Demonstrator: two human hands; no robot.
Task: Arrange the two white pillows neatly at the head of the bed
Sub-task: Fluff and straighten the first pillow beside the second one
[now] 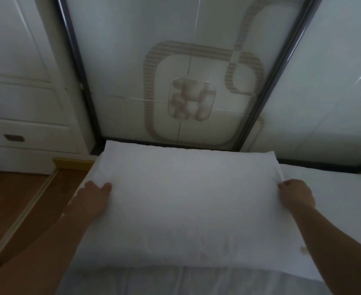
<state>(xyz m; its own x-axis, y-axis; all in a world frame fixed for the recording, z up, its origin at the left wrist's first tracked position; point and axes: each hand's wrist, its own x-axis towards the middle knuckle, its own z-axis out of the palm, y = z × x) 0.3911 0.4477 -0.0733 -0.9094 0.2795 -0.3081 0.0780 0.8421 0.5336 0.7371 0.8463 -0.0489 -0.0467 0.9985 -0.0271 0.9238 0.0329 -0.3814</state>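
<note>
I have a white pillow (pixel 188 209) lying flat on the bed (pixel 334 188), its far edge against the patterned headboard panel (pixel 175 60). My left hand (pixel 94 196) pinches the left edge, thumb on top; my right hand (pixel 296 194) is closed on the right edge's cover fabric. Holding both ends lets me square it. I see only one pillow here.

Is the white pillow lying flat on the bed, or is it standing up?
Flat. The pillow lies spread on the bed, its broad face upward, each hand gripping a side edge.
</note>
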